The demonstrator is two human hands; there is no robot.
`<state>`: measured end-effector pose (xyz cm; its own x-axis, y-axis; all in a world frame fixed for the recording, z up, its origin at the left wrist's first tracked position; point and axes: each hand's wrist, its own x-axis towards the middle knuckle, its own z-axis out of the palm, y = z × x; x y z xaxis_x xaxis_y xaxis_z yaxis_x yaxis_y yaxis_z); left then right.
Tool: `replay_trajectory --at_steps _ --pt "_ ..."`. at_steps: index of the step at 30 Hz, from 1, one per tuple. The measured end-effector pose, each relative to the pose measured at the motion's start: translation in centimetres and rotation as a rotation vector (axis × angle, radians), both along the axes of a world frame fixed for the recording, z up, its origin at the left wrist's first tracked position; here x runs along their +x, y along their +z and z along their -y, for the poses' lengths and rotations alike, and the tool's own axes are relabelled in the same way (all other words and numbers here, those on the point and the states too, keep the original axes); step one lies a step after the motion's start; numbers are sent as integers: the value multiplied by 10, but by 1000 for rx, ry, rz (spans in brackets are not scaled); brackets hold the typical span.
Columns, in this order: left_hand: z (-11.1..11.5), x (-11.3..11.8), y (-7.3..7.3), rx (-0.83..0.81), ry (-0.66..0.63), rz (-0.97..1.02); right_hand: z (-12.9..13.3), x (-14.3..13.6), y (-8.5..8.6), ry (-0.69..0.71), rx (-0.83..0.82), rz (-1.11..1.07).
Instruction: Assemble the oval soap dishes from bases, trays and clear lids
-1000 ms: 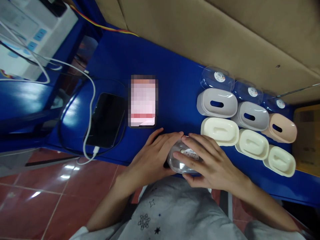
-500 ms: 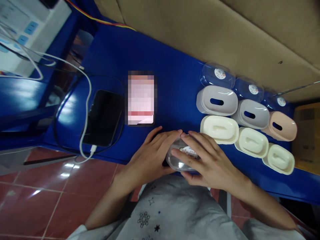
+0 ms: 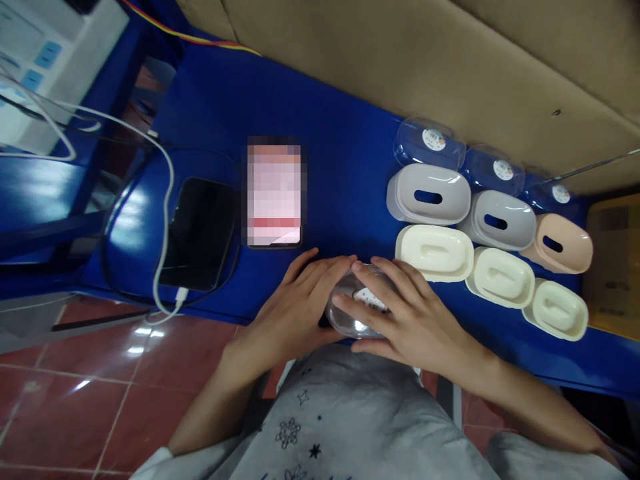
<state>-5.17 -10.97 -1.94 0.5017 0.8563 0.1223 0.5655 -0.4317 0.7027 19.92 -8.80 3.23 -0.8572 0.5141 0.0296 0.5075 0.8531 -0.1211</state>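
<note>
Near the front edge of the table I hold a clear plastic lid with a white label on top between both hands. My left hand is curved round its left side, fingers together and thumb hidden underneath or behind. My right hand lies over its top and right side, fingers spread across it and thumb at the near edge. What is under the lid is mostly hidden. Just right of my right hand stand cream oval boxes, three in a row. Behind them are two grey oval trays with slots and a peach one.
Three clear lids with round labels stand along the cardboard at the back. A phone with a blurred screen and a black phone-like device on a white cable lie left on the blue table. A yellow box is far right.
The whole view has shifted slightly, so things appear a little left and higher. My hands keep the same hold on the clear lid; the boxes stay in place.
</note>
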Motion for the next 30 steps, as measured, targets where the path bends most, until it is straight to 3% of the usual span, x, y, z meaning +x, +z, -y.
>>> replay_trajectory --at_steps 9,20,30 --pt "1 0 -2 9 9 -12 -9 8 -12 61 -18 -117" --pt "2 0 -7 46 17 17 -10 9 1 44 11 -103" --pt "2 0 -4 31 7 17 -7 1 1 45 7 -81"
